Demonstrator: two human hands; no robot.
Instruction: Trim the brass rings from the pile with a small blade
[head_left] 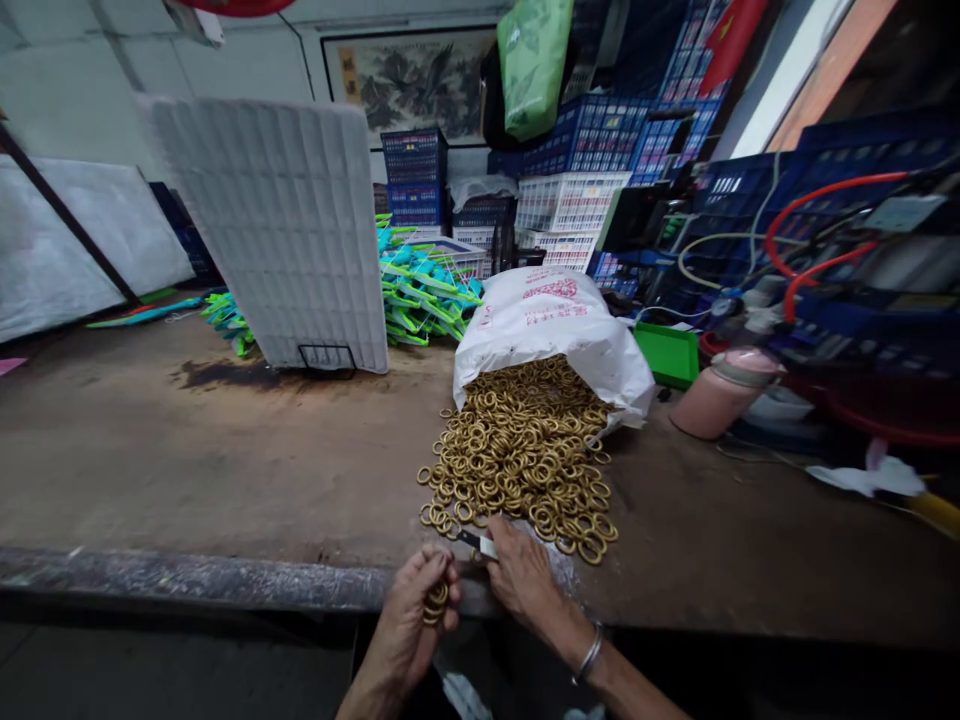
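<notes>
Rings (525,460) of a dull gold colour lie heaped on the brown counter (187,470) in the head view, spilling from the mouth of a white bag (544,310) with red print; the heap's loose front edge reaches close to the hands. The person's left hand (414,605) is at the counter's near edge, its fingers (452,580) curled around a few held rings (436,603); whether these are threaded on anything cannot be told. Just beside it, the right hand (517,570) is at the front of the heap, grasping a small tool (478,543) with a dark end and a pale end, the dark end pointing towards the left hand. A metal bracelet (589,653) circles the right wrist.

Left of the bag, a pale ribbed panel (300,230) leans slightly back in a black wire stand (328,358), with a pile of green and blue pieces (427,285) behind it. Right of the bag are a green tray (667,355) and a tilted-looking pink bottle (724,390), with red hoses (780,225) farther right. At the back, blue crates (415,185) and white crates (570,205) are stacked below a framed picture (424,85) and a hanging green bag (534,65).
</notes>
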